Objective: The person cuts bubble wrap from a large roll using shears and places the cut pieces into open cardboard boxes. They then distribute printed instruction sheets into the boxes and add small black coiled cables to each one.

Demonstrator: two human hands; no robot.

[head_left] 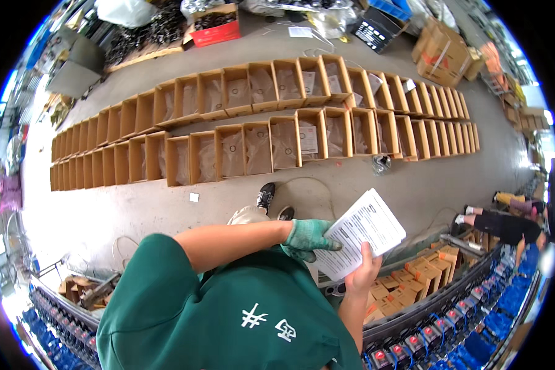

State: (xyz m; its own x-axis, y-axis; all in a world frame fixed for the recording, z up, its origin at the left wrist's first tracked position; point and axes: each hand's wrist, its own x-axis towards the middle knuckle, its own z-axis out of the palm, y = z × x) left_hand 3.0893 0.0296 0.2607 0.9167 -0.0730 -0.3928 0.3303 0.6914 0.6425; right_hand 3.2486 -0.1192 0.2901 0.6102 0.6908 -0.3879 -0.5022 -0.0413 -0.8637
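Observation:
A thick stack of white printed sheets point(367, 228) is tilted in front of my body. My left hand point(309, 238), in a green knit glove, grips the stack's left edge, its fingers closed there. At the lower right corner my bare right hand point(362, 274) pinches the sheets, with the thumb lying on the top page. The fingers beneath the stack are hidden. Beyond the sheets, two long rows of open cardboard boxes stand on the floor; the near row point(229, 151) holds clear plastic bags, and a white sheet point(308, 140) lies in one box.
A small paper point(194, 197) and a clear plastic bundle point(381, 164) lie on the floor. Behind me, closed cartons point(422, 271) sit beside a conveyor point(450, 308) carrying devices with red tops. A person in dark clothes point(505, 223) is at the right. A large carton point(441, 52) stands far right.

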